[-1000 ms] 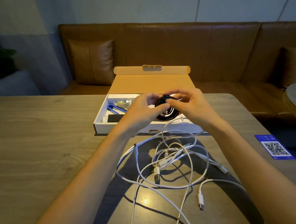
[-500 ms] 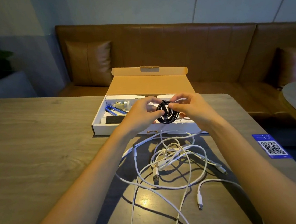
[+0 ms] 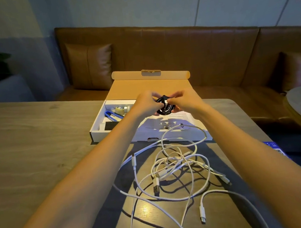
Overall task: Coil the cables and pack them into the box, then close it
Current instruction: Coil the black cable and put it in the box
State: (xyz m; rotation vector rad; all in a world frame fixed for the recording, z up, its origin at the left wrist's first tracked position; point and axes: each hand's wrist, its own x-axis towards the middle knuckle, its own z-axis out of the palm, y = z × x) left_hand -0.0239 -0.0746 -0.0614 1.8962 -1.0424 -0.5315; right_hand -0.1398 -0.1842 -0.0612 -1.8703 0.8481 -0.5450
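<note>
Both hands, left hand (image 3: 146, 105) and right hand (image 3: 185, 101), pinch the black coiled cable (image 3: 164, 107) above the open box (image 3: 99, 132). Light and springy, it probably needs holding across its loops.

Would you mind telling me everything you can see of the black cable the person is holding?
The black cable is wound into a small, tight coil of several loops, with a thin pale band across its middle that may be a tie. It looks like glossy plastic. The left hand and right hand pinch it from either side, holding it in the air above the open box, over a printed sheet. Its plugs are hidden.
</note>
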